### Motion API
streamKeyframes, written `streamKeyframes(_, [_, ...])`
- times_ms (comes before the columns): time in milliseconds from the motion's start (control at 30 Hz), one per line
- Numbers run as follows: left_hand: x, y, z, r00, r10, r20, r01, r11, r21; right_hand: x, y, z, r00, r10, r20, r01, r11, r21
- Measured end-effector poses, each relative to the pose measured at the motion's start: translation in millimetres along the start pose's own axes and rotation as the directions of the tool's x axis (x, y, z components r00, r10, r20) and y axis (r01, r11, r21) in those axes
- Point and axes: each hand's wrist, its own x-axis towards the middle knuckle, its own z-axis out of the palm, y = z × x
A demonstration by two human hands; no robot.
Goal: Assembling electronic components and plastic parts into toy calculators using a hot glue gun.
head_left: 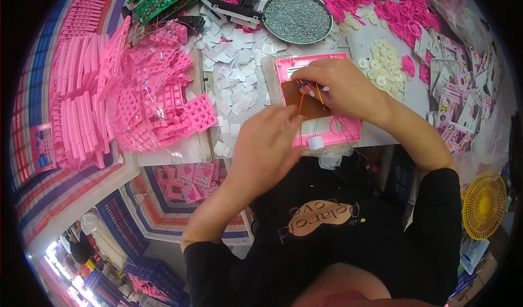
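Note:
A pink plastic housing [353, 126] lies in front of me with a brown circuit board [292, 96] in it. Thin red, yellow and purple wires [302, 104] rise from the board. My right hand [351, 89] reaches over the board from the right, its fingers closed on the wires. Beside the housing's left edge is my left hand [267, 143], blurred by motion, with fingers stretched out and thumb apart; nothing shows in it. A small white square [315, 142] sits at the housing's near edge. The right hand partly covers the board.
A round tray of small metal screws [297, 18] stands at the back, beside green circuit boards [163, 2]. Scattered white squares [237, 81] lie left of the housing. Pink keypad parts [158, 89] are heaped farther left. White discs [387, 70] and printed cards [457, 105] lie right.

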Motion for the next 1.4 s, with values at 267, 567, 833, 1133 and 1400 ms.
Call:
streamKeyframes(267, [4.1, -4.0, 12.3, 0.971, 0.031, 0.236, -0.086, 0.971, 0.225, -40.7, -25.3, -5.8, 0.873, -0.278, -0.401, 0.226, 0.959, -0.171])
streamKeyframes(567, [9.5, -1.6, 7.9, 0.960, 0.021, 0.279, -0.077, 0.978, 0.194, -56.1, -49.1, 5.3, 0.986, -0.132, 0.098, 0.154, 0.950, -0.272])
streamKeyframes(833, [126.3, -55.6, -22.0, 0.950, 0.069, 0.306, -0.089, 0.995, 0.053, -60.5, -45.4, 6.9, 0.985, -0.141, 0.099, 0.166, 0.935, -0.313])
streamKeyframes(1133, [221.2, -114.3, 43.9, 0.903, 0.190, 0.385, -0.374, 0.788, 0.489, -60.2, -46.1, 14.3, 0.985, -0.155, 0.078, 0.173, 0.914, -0.366])
streamKeyframes(1400, [234.2, -123.0, 41.9, 0.964, 0.075, 0.254, -0.235, 0.686, 0.689, -60.6, -44.8, 13.2, 0.982, -0.181, 0.056, 0.189, 0.917, -0.351])
